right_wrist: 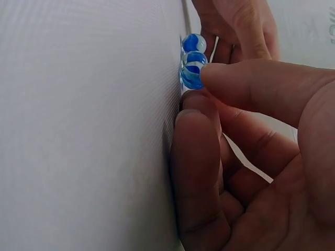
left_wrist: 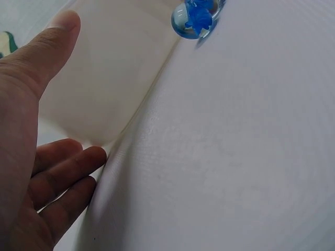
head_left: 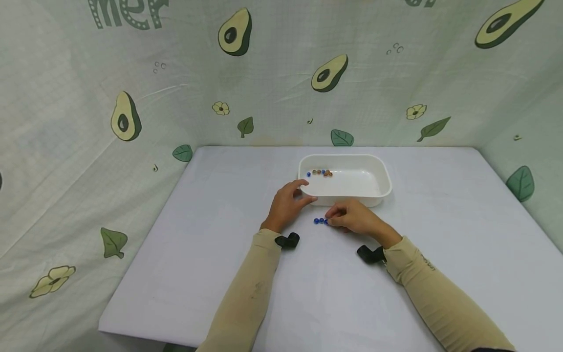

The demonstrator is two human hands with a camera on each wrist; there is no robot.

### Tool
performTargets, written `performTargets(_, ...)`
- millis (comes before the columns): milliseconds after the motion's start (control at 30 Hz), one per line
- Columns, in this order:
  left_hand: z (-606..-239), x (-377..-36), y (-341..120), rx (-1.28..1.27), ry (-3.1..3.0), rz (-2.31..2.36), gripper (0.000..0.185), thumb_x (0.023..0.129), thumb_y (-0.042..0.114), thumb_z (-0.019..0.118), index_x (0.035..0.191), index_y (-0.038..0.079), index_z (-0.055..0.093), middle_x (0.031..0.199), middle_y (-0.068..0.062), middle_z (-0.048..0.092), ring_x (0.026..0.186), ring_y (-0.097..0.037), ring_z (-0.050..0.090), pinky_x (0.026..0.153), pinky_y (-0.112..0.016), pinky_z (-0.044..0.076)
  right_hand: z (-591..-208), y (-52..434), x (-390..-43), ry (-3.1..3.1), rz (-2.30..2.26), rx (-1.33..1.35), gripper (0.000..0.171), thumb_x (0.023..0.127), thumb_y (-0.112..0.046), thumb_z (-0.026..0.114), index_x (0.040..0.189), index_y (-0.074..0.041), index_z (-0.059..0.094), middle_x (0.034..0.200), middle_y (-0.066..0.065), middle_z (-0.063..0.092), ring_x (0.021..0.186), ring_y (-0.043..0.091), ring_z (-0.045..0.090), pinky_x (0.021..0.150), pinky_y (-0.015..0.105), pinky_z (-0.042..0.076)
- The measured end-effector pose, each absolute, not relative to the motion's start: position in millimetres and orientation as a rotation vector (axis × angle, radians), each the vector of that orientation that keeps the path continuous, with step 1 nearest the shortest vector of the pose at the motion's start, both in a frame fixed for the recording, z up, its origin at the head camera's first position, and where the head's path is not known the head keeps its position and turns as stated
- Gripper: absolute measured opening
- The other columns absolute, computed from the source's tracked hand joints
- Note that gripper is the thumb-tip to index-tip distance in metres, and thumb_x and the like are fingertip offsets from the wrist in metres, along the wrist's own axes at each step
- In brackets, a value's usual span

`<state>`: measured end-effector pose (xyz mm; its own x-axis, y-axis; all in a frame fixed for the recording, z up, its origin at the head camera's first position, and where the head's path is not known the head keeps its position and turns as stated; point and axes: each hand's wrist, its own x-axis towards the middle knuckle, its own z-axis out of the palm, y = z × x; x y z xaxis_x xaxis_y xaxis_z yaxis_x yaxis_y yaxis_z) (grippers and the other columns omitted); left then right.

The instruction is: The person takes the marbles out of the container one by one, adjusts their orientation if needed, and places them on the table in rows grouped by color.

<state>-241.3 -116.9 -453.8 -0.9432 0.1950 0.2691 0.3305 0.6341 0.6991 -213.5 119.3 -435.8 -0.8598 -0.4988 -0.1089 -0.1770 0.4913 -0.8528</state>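
So the stars here are three blue marbles (head_left: pixel 321 221), clear glass with bright blue swirls inside, shiny and see-through at the edges. They're round, so a marble points no particular way, but they sit in a short line whose long axis runs left to right, roughly along the near long side of the tray (head_left: pixel 360 183). They're on the surface (head_left: pixel 334 303), just in front of that tray.

The right hand (head_left: pixel 354 216) is at the right end of the line, its grip narrow, thumb tip and finger pinching the end marble. The left hand (head_left: pixel 285 208) has a wide grip, thumb spread away from the fingers, around the tray's near left corner.

The tray's white with rounded corners, longer left to right, and has a bunch of blue and amber marbles (head_left: pixel 318 172) toward its left end. Behind everything hangs a pale cloth (head_left: pixel 272 88) printed with avocados and leaves.
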Motion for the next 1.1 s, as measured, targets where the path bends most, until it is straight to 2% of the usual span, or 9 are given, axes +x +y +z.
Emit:
performTargets(200,-455.0,-242.7,-116.6,-0.449,-2.680,-1.196,0.051,0.086,0.045,0.077,0.128,0.021,0.062,0.115,0.001,0.066,0.102,-0.013,0.060,0.090,-0.035,0.049,-437.4,119.7,-214.7,2.430,-1.287,-0.582,0.015,0.091,-0.012,0.073,0.102,-0.002,0.075,0.088,0.005,0.071,0.067,0.018,0.058,0.059,0.032,0.050)
performTargets(567,-454.7,-243.6,-116.5,-0.437,-2.682,-1.181,0.052,0.086,0.045,0.078,0.128,0.021,0.062,0.113,-0.001,0.066,0.102,-0.015,0.060,0.089,-0.036,0.050,-434.9,119.2,-214.5,2.451,-1.262,-0.551,0.014,0.094,-0.013,0.070,0.103,-0.004,0.075,0.084,0.005,0.067,0.071,0.019,0.058,0.061,0.035,0.052)
performTargets(900,-456.4,-244.4,-116.4,-0.448,-2.669,-1.188,0.051,0.086,0.046,0.078,0.128,0.022,0.062,0.112,0.000,0.066,0.100,-0.013,0.059,0.088,-0.036,0.050,-437.8,119.4,-216.8,2.442,-1.266,-0.557,0.017,0.092,-0.015,0.073,0.104,-0.003,0.075,0.089,0.005,0.070,0.075,0.019,0.060,0.062,0.035,0.053)
performTargets(1100,-457.4,-244.7,-116.7,-0.440,-2.671,-1.183,0.051,0.086,0.046,0.078,0.128,0.022,0.062,0.111,0.001,0.066,0.100,-0.013,0.059,0.088,-0.036,0.050,-437.6,119.8,-215.9,2.448,-1.261,-0.543,0.014,0.093,-0.014,0.072,0.103,-0.005,0.076,0.087,0.004,0.069,0.073,0.019,0.060,0.061,0.035,0.053)
